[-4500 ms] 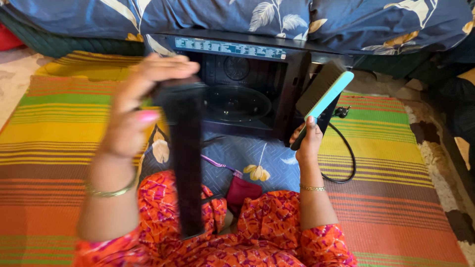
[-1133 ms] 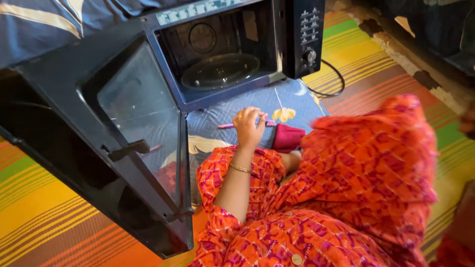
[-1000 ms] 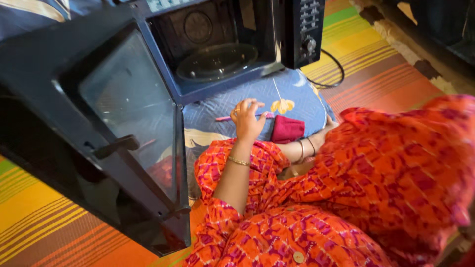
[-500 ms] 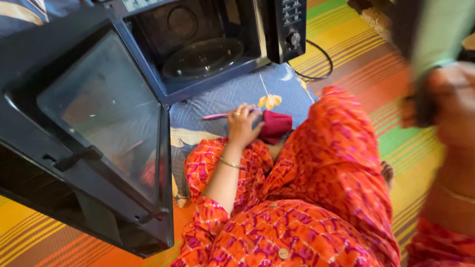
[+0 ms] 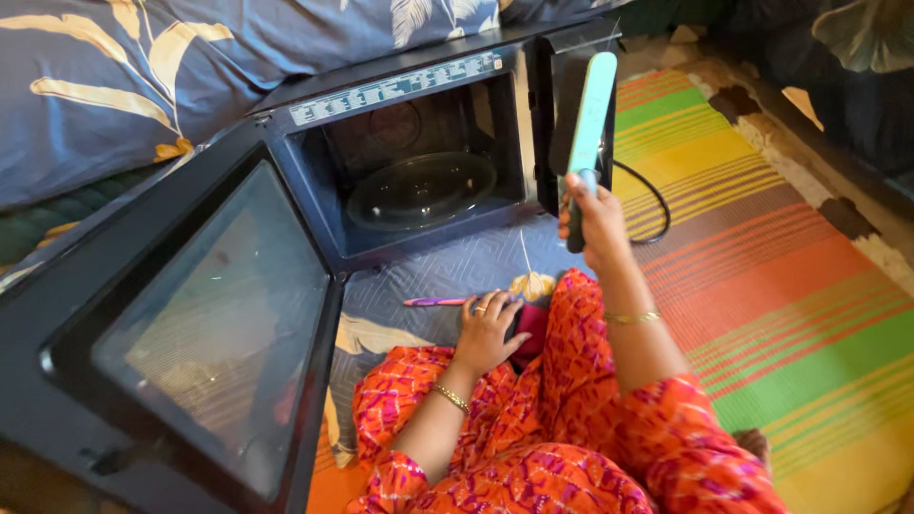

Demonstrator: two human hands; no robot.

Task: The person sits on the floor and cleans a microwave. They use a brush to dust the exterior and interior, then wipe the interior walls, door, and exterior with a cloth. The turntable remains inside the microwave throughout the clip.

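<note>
A long pale label strip (image 5: 395, 88) with tiny marks runs along the top edge of the open black microwave oven (image 5: 419, 162), just above its dark inside. A round glass plate (image 5: 422, 190) lies flat in there. The big black door with a glass window (image 5: 205, 333) swings wide open to the left. The right hand (image 5: 592, 214) is closed tight around the dark handle of a flat teal brush (image 5: 592, 109), which stands almost straight up in front of the oven's right side. The left hand (image 5: 487, 333) rests low on the blue quilted cloth (image 5: 447, 276), fingers bent over a dark red cloth (image 5: 529, 328). A thin pink and purple stick (image 5: 433, 302) lies just beside its fingertips. A striped mat in many colours (image 5: 762, 276) covers the floor.
</note>
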